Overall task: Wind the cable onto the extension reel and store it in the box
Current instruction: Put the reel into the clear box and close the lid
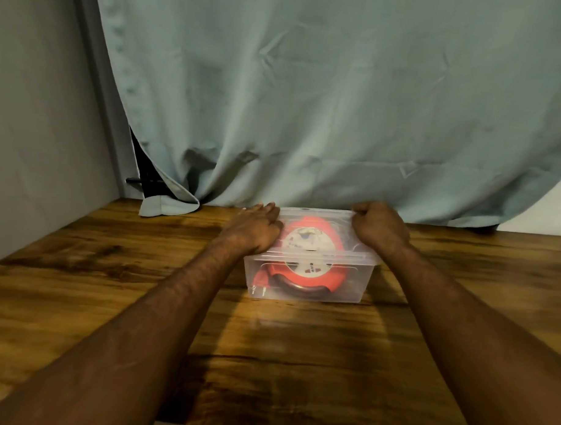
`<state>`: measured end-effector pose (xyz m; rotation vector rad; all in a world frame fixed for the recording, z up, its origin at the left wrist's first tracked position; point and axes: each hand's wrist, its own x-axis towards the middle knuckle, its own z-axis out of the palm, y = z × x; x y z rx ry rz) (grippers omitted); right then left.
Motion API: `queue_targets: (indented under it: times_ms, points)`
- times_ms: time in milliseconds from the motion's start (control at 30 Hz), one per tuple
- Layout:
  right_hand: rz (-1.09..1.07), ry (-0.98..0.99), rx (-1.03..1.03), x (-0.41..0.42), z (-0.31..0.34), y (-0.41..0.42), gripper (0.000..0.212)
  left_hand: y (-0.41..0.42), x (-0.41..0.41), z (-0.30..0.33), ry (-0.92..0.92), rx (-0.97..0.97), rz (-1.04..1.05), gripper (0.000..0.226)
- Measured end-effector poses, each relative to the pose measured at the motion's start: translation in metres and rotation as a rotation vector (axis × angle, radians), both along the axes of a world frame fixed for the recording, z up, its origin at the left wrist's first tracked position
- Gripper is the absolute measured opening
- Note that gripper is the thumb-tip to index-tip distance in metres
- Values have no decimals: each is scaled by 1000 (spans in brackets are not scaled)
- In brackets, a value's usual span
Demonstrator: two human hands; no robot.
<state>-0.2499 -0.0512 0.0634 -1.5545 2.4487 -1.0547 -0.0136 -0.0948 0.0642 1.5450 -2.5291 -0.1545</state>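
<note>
Through the cloudy walls of the clear box [305, 284] at frame centre I make out the red reel [306, 245] only dimly, its plug [258, 290] at the lower left corner, the cable's winding too blurred to judge. The lid [317, 213] sits on top. My left hand [256, 229] lies flat and released on the lid's left edge; my right hand [379, 227] is clenched over its right edge, both arms outstretched over the wooden table [111, 286].

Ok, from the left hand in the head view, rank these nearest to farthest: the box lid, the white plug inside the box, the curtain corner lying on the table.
From the left hand:
1. Box lid, under the fingertips, at its left edge.
2. White plug, inside the box's near-left corner, toward the camera.
3. Curtain corner, far left on the table.
</note>
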Motion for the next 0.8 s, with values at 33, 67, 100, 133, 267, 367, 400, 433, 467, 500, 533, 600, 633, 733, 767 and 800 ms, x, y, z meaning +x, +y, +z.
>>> queue_targets:
  times_ms: [33,67,100,133,267,367,400,433,467,500,533,600,633,733,767,800]
  points:
    - [-76,-19,-13,2,0,6,37,-1,1,-1,9,3,1,57]
    - [-134,-58,-27,2,-3,12,36,0,0,-2,15,4,0,57]
    - [-159,-128,-13,4,-3,22,38,1,1,0,22,-2,-4,57]
    - [-157,-250,10,5,-5,29,40,2,2,-1,22,-6,-3,58]
    - [-7,-916,134,7,-6,56,34,6,3,0,16,-15,-5,58]
    - [13,-984,174,-3,-10,56,37,6,2,0,-7,-13,-5,59]
    - [8,-983,157,-6,-10,53,37,6,2,1,-11,-12,-5,59]
    - [-5,-980,111,-7,-8,51,35,6,2,1,-8,-9,-9,59]
    - [-21,-929,51,-9,-7,47,33,5,2,1,-4,-8,-13,59]
    - [-47,-825,-1,-10,-5,43,34,5,2,1,-3,-11,-15,59]
    - [-83,-674,-29,-10,-3,41,37,5,2,1,-3,-13,-16,59]
    - [-163,-337,5,-7,2,37,46,4,2,1,2,-13,-21,59]
    - [-192,-219,40,-4,5,38,48,4,2,1,5,-12,-22,59]
    - [-210,-62,91,3,13,42,34,3,2,0,13,-11,-18,59]
    - [-216,-23,102,4,15,43,32,2,2,0,14,-11,-18,59]
    - [-222,28,106,4,16,43,34,2,3,0,14,-11,-19,59]
